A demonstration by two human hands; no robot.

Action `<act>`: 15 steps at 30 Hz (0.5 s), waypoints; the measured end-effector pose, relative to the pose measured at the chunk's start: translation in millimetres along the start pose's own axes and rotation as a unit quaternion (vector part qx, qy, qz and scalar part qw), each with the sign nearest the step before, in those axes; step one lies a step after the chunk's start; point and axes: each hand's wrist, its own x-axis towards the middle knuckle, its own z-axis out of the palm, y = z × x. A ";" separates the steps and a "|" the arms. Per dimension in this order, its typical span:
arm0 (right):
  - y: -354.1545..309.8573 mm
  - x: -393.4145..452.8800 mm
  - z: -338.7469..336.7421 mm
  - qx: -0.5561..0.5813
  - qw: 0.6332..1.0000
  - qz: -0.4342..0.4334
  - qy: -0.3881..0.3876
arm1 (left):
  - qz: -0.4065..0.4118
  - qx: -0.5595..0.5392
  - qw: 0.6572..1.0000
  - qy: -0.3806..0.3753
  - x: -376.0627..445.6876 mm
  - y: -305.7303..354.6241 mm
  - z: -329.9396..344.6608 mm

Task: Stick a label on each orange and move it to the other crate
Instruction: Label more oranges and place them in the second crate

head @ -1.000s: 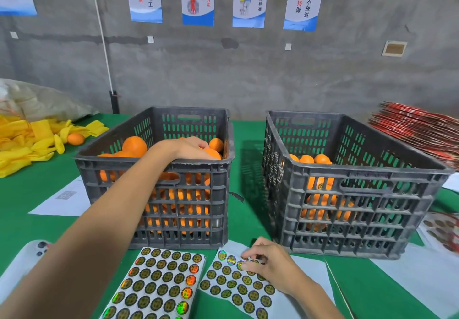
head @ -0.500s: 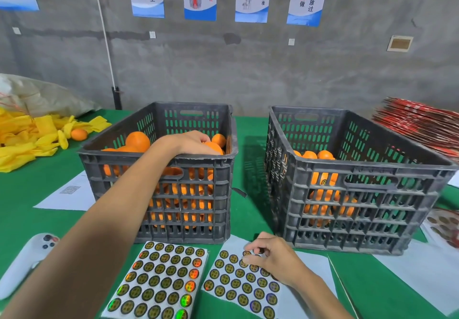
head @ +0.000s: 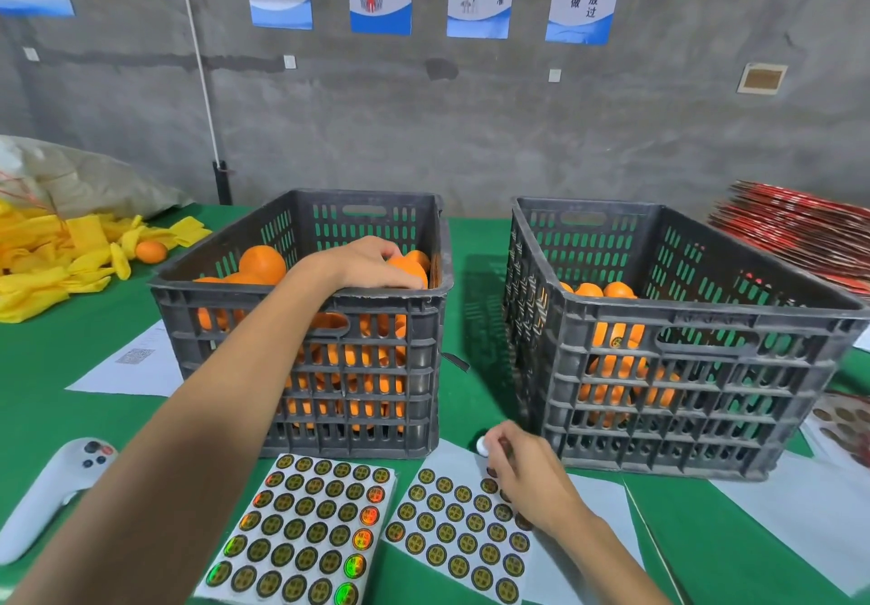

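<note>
A person's left hand (head: 365, 261) is reaching into the left dark grey slatted plastic crate (head: 301, 359), its fingers curling over a round orange (head: 408, 269) at the crate's near right corner, just above the rim. The right hand (head: 520, 475) is hovering over the near right white sheet of round gold labels (head: 459, 534), fingertips pinched together; whether they are gripping a peeled label cannot be told. A second, fuller label sheet (head: 306, 529) is lying just to its left on the green table covering (head: 475, 322). The right dark grey crate (head: 678, 397) is holding a lower layer of oranges. A white handheld controller (head: 49, 494) is resting near left; yellow foam wrappers (head: 56, 256) are piling far left.
</note>
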 end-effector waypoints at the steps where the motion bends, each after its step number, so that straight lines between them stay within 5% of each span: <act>1: -9.5 3.0 -6.8 0.010 0.999 -0.002 0.035 | 0.004 -0.013 1.000 0.020 -1.1 1.1 0.1; 7: -109.2 31.2 -81.8 0.096 0.942 -0.116 0.301 | 0.131 -0.071 0.949 0.277 -9.0 13.3 -1.3; 15: -163.3 92.5 -135.8 -0.100 0.905 -0.098 0.403 | 0.270 -0.057 0.909 0.314 -25.4 34.6 9.0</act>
